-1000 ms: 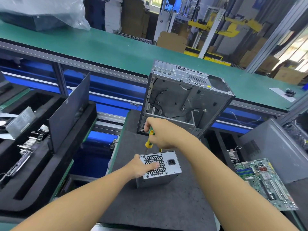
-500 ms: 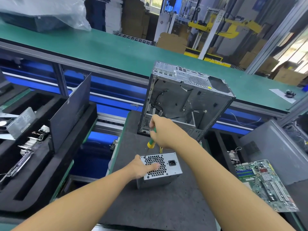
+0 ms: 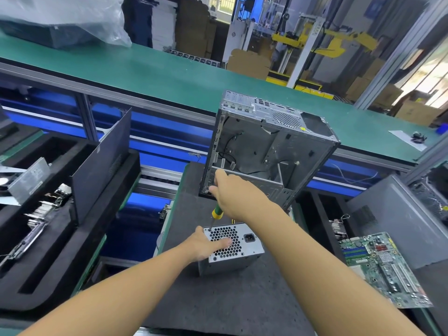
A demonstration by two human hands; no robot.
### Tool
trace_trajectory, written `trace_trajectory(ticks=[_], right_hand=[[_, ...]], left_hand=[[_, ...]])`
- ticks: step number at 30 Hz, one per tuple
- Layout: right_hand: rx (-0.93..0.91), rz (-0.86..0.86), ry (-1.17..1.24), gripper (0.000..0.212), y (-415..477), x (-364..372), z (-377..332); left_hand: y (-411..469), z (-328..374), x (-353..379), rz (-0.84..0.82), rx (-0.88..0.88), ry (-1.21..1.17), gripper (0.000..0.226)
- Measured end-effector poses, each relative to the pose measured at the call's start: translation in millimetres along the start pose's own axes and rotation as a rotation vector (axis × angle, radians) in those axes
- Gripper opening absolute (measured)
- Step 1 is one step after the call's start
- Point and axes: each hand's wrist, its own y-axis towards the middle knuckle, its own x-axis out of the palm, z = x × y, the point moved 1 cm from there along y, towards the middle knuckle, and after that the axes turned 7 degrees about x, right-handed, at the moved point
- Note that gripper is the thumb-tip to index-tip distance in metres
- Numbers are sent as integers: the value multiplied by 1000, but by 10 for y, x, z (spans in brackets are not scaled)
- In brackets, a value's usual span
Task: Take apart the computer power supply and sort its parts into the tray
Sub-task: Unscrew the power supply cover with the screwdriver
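We are wrapping our right hand (image 3: 232,190) round the handle of the green-and-yellow screwdriver (image 3: 216,212), fingers closed on it, and its tip is sitting at the far-left corner of the power supply (image 3: 236,248). Our left hand (image 3: 204,246) is clamping the box at its left edge, thumb lying across the grille; the other fingers are hiding behind the wall. For this screw, we are judging that the shaft should be lining up straight over the head under firm downward pressure. The left hand should be bracing against the twist so the box is not skating on the dark mat (image 3: 218,299). The supply is standing near the mat's middle, in front of the open computer case (image 3: 271,146) and well apart from the tray (image 3: 48,251) on our left. Its perforated face is pointing up towards us, socket at the right end, and that face's longer side is running left to right.
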Motion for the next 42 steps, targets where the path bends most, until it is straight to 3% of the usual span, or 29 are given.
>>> trace_trajectory(ticks=[3, 7, 12, 16, 20, 25, 28, 31, 34, 37, 42], right_hand=[[-19, -12, 114, 13, 20, -18, -4], [-35, -24, 138, 25, 29, -32, 2], [-44, 16, 210, 6, 21, -27, -7], [-83, 84, 186, 6, 47, 22, -16], [-107, 57, 247, 29, 64, 61, -8], [-46, 3, 418, 25, 39, 86, -38], [-66, 135, 265, 12, 6, 129, -54], [-52, 236, -18, 32, -21, 148, -39], [-86, 289, -101, 27, -35, 148, -22], [-109, 232, 16, 14, -5, 122, 8], [-92, -8, 374, 24, 10, 68, 7]], left_hand=[[-4, 6, 5, -7, 0, -1, 131], [-26, 16, 1, -8, -5, 32, 143], [-25, 17, -5, -3, -6, 45, 144], [-27, 33, -13, -7, -21, 60, 140], [-36, 33, -15, -6, -12, 47, 139], [-33, 31, -20, -18, -14, 52, 141], [-41, 32, -25, -17, -7, 37, 141], [-40, 34, -23, -15, -5, 33, 140], [-32, 28, -19, -17, -7, 24, 139], [-13, 9, -10, -15, -2, 10, 139], [-7, -1, -10, -13, 4, 5, 137]])
